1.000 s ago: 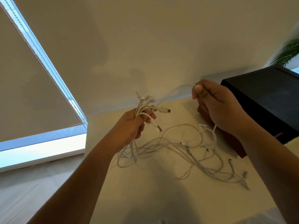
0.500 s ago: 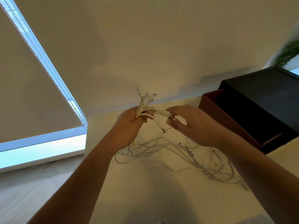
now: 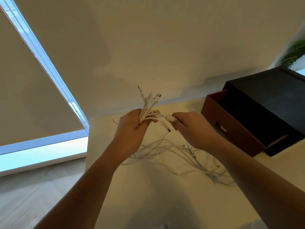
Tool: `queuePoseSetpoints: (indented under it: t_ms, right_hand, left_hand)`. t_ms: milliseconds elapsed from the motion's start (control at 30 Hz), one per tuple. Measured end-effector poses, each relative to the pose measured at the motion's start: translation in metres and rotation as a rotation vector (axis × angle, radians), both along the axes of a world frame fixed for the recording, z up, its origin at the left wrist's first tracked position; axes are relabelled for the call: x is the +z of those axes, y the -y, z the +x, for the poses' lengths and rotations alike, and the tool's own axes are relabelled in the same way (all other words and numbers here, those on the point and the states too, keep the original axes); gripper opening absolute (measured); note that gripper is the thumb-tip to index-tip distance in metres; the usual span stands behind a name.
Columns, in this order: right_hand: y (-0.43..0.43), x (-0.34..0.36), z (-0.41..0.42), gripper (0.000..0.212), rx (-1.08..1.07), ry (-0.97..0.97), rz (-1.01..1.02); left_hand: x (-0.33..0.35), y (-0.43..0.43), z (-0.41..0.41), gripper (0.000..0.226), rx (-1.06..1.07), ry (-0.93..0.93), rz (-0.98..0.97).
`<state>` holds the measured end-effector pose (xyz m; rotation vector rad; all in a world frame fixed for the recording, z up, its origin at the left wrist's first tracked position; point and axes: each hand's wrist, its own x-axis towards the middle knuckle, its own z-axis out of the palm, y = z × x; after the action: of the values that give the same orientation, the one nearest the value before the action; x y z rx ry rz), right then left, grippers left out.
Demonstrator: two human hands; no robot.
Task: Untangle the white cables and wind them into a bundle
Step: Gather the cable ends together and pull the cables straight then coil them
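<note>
We cannot follow any single strand of the white cables [image 3: 165, 151]: they cross in a loose tangle on the pale table [image 3: 148, 204], and the right forearm [image 3: 247, 171] hides part of the heap, so where it ends on that side is unclear. The small connectors lying among the loops near that forearm are too small for us to tell their type. At the far right, a plant [image 3: 294, 53] is cut off by the frame edge, and at the left a blind [image 3: 33, 96] covers most of a window. A brown drawer [image 3: 231, 129] stands pulled out of a black box [image 3: 267, 96] at the back right of the table. Its inside is in deep shadow and we cannot say what it holds. Above the tangle, the left hand [image 3: 130, 129] is closed in a fist around a bunch of cables, with their plug ends [image 3: 149, 101] fanning upward out of it. Just beside it, the right hand [image 3: 193, 129] pinches one white plug [image 3: 170, 119] between thumb and curled fingers. That plug's cable runs back into the left fist.
</note>
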<state>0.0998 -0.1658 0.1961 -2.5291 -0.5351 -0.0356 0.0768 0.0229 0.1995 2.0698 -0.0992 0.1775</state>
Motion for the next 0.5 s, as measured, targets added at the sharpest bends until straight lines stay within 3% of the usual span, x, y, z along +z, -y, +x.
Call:
queuePoseSetpoints:
  t_ms: [233,500]
  right_hand:
    - [0.024,-0.009,0.006,0.045,-0.06,0.012,-0.051]
    - [0.033,-0.011,0.013,0.046,-0.146,0.012,-0.018]
  left_hand:
    - [-0.002,-0.011,0.001,0.016,0.035,0.063,0.074]
    - [0.0,-0.005,0.0,0.033,0.099,0.132,0.115]
